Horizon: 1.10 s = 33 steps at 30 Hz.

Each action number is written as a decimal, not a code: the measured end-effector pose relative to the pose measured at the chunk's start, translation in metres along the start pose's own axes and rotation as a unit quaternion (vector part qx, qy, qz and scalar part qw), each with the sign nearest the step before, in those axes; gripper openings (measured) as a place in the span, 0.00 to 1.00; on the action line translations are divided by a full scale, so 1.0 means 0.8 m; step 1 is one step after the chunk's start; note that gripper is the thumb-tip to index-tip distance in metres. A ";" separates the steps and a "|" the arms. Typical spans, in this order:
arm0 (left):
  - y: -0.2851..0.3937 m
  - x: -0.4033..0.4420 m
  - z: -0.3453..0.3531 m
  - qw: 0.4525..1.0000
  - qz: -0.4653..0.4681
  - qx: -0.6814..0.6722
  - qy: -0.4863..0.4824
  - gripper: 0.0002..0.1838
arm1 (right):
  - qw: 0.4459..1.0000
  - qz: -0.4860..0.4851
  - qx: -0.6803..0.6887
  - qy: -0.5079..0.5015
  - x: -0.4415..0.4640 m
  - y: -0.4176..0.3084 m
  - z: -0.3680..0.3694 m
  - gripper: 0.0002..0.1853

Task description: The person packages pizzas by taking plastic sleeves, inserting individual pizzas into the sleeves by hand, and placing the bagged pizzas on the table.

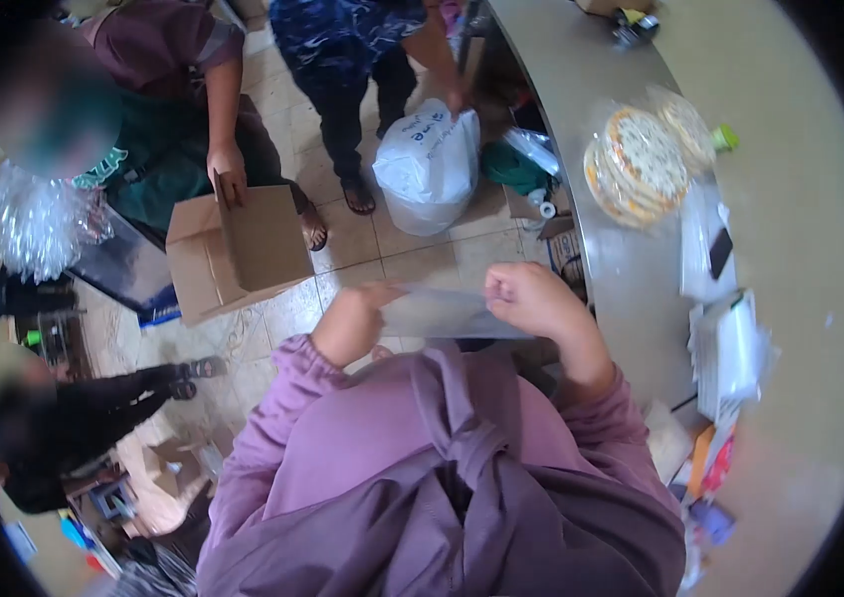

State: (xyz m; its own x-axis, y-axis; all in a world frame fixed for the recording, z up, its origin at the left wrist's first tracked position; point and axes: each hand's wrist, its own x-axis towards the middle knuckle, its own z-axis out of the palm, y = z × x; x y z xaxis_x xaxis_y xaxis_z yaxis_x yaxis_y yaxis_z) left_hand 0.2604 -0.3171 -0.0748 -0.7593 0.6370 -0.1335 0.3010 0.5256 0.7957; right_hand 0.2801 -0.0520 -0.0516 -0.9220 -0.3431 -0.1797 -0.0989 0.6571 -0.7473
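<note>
A clear plastic bag or sheet point(447, 314) is stretched in front of my chest, blurred by motion. My left hand point(354, 320) is closed on its left end, though the fingertips are partly hidden. At the other end, my right hand point(538, 298) is curled into a pinch on the plastic's upper right edge. Nothing can be made out inside the plastic. Both hands are held above the tiled floor, to the left of the counter.
On the counter point(790, 418) at right lie wrapped stacks of pizzas point(641, 164), white packs point(725, 348) and a dark phone-like object point(721, 253). One person holds an open cardboard box point(243, 249); another grips a full white bag point(429, 167). A third person point(93, 408) stands left.
</note>
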 end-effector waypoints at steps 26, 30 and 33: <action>-0.206 -0.072 0.003 0.972 -0.146 0.022 -0.183 0.29 | 0.715 0.406 0.568 -0.009 -0.031 0.161 0.293 0.18; -0.241 -0.083 -0.010 0.963 -0.216 -0.046 -0.153 0.31 | 0.684 0.580 0.367 0.247 -0.064 0.275 0.311 0.23; -0.302 -0.108 -0.013 0.951 -0.255 -0.095 -0.144 0.31 | 0.699 0.643 0.185 0.252 -0.088 0.304 0.268 0.30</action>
State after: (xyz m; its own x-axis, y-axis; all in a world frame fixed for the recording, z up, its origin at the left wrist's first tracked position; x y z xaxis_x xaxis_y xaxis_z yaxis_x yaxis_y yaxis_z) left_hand 0.2475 -0.5049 -0.2496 -0.5805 0.4685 -0.6660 -0.1951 0.7141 0.6723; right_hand 0.4012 -0.0118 -0.3575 -0.1842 0.7132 -0.6763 0.9505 -0.0458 -0.3072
